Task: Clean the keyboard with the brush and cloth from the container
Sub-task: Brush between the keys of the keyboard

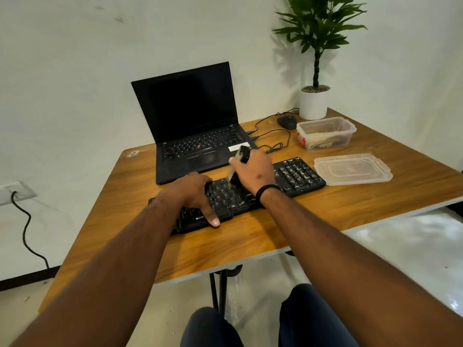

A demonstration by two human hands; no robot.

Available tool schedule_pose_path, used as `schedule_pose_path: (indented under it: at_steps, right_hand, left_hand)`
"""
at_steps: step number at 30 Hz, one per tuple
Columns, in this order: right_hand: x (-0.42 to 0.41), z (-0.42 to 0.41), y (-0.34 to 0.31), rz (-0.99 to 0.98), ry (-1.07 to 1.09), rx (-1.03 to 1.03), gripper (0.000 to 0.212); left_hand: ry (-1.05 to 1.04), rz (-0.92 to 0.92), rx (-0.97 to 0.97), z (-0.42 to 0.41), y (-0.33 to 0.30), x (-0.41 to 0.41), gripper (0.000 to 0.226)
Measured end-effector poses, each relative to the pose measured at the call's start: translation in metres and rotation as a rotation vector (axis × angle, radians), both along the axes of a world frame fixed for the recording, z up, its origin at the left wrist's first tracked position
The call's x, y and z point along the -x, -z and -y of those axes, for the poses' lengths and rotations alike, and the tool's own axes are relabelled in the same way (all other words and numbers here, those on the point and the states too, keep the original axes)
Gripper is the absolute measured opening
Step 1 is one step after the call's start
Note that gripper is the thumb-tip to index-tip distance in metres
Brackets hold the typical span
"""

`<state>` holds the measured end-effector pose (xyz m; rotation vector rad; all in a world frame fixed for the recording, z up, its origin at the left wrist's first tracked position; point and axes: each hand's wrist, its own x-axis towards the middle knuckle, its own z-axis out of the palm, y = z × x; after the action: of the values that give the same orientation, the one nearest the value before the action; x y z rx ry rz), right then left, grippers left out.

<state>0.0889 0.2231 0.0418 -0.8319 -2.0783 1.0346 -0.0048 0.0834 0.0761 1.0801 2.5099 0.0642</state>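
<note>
A black keyboard (298,175) lies slanted on the wooden table (250,236), in front of the laptop. My right hand (255,170) grips a black brush (242,154), its lower end down on the keys near the keyboard's middle. My left hand (195,191) rests flat on the keyboard's left part, thumb at its front edge. A clear plastic container (325,132) stands at the back right with a pale cloth inside.
An open black laptop (190,126) stands behind the keyboard. The container's lid (353,169) lies right of the keyboard. A black mouse (287,121), its cables and a potted plant (314,101) occupy the back right corner. My knees show under the table's front edge.
</note>
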Motion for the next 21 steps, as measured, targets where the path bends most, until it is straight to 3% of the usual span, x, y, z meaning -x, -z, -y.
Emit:
schedule_pose_path:
  at_steps: [4, 9, 14, 19, 21]
  right_hand:
    - [-0.002, 0.002, -0.009, 0.118, -0.268, 0.087, 0.026]
    - [-0.005, -0.001, -0.006, 0.022, -0.081, -0.002, 0.027]
    - [-0.015, 0.004, -0.012, 0.144, -0.339, -0.046, 0.029]
    - [-0.020, 0.001, -0.002, 0.028, -0.187, -0.054, 0.027]
    - [-0.023, 0.002, 0.000, 0.071, -0.264, -0.035, 0.028]
  left_hand:
    - [-0.015, -0.007, 0.004, 0.001, 0.001, 0.000, 0.132]
    - [-0.024, -0.008, -0.003, 0.001, 0.001, 0.000, 0.134]
    - [-0.035, -0.013, 0.006, 0.000, 0.003, 0.000, 0.138]
    - [-0.039, 0.004, 0.002, 0.000, 0.003, 0.001, 0.133]
    - [-0.045, 0.013, -0.004, 0.000, 0.004, 0.001, 0.134]
